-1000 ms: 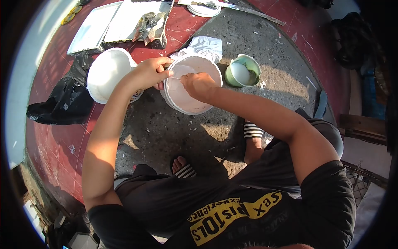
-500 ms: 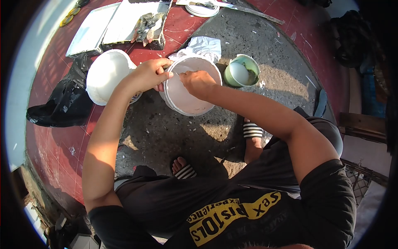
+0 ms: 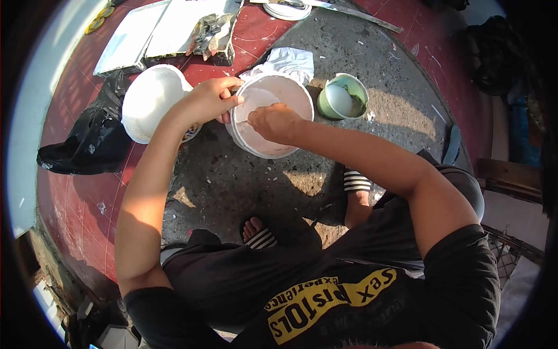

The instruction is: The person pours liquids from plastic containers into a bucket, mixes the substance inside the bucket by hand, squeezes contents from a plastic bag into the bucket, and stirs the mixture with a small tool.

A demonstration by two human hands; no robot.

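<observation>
A white bucket (image 3: 272, 145) stands on the dark concrete between my feet and a crumpled white cloth (image 3: 289, 63). My left hand (image 3: 214, 100) grips its rim at the left, thumb on top and fingers outside. Inside the opening is my right hand (image 3: 274, 122), its fingers closed; what they hold, if anything, is too small to make out. Pale material coats the bucket's inner wall. Just right of the bucket sits a green container (image 3: 343, 96) with whitish liquid. To the left is a second, wider white bucket (image 3: 152, 102), partly behind my left wrist.
Two white-topped boards or boxes (image 3: 189, 26) lie on the red tiles, with a stained rag (image 3: 210, 36) on one. A black plastic bag (image 3: 87, 139) is at the left. A white lid (image 3: 288, 10) and a long strip (image 3: 360, 14) lie at the top. My sandalled feet are below the bucket.
My right hand has shifted slightly left and down inside the bucket. My left hand has stayed on the rim. The view has moved a little.
</observation>
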